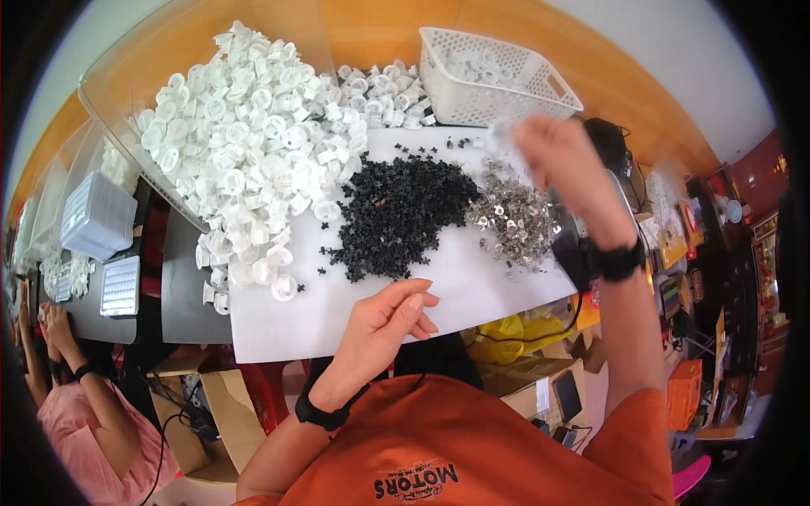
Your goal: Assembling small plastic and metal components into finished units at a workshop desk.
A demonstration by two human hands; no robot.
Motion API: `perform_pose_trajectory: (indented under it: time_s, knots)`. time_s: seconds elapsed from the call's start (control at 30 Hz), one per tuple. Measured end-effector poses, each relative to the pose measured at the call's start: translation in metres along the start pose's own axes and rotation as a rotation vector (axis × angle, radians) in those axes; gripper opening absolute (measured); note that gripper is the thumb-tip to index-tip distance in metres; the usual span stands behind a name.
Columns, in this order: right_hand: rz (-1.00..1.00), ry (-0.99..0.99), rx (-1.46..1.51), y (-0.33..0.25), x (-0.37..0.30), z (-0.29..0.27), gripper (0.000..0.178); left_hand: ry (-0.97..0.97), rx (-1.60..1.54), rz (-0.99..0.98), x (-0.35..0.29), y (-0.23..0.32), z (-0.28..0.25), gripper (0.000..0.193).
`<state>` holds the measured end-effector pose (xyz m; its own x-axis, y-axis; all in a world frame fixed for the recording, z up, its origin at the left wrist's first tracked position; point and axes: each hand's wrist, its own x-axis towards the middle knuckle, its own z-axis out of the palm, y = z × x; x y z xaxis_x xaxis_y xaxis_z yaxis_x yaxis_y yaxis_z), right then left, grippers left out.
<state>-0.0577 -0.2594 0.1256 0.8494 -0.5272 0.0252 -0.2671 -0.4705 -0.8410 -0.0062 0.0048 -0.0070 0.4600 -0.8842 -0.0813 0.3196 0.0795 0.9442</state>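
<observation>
My right hand [561, 156] is raised by the white perforated basket [498, 97] at the back right, its fingers smeared by motion. A blurred whitish translucent plastic part [501, 135] shows at its fingertips. Over the near part of the white sheet [337, 316], my left hand [388, 320] is half curled with fingers slightly apart, and nothing shows in it. Just beyond it lies a pile of small black cross-shaped pieces [401, 211]. To their right are small shiny metal pieces [519, 215]. A large heap of white round plastic parts [245, 126] rises at the left.
A clear plastic bin [114, 114] surrounds the white heap. Further left are stacked white trays [99, 215] and a co-worker in a pink shirt [105, 430]. Cardboard boxes [215, 422] and a yellow bag [515, 333] stand below the table. Black equipment [574, 261] borders the sheet's right side.
</observation>
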Motion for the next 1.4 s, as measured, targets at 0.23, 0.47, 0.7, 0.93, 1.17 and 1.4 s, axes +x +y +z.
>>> perform_pose_trajectory:
  time_s: [0.23, 0.47, 0.7, 0.93, 1.17, 1.4]
  knots:
    - [-0.062, 0.114, -0.071, -0.011, 0.051, -0.003, 0.022, -0.003, -0.029, 0.002, -0.001, -0.001, 0.001, 0.030]
    - [-0.201, -0.421, -0.199, -0.029, 0.018, 0.099, 0.031, -0.026, 0.033, 0.018, 0.000, -0.002, 0.001, 0.029]
    - [-0.489, -0.345, -0.524, -0.014, 0.038, 0.173, 0.023, -0.105, 0.098, 0.128, -0.009, 0.005, 0.006, 0.031]
    - [-0.514, -0.274, -0.586, -0.010, 0.030, 0.163, 0.023, 0.016, 0.115, 0.101, -0.023, 0.024, -0.012, 0.029]
    - [-0.030, -0.471, 0.017, -0.022, -0.038, 0.107, 0.025, 0.223, 0.052, 0.134, -0.015, 0.031, -0.019, 0.040]
    - [0.202, -0.389, 0.506, 0.005, -0.083, 0.100, 0.027, 0.098, 0.069, 0.225, -0.002, 0.026, -0.003, 0.044]
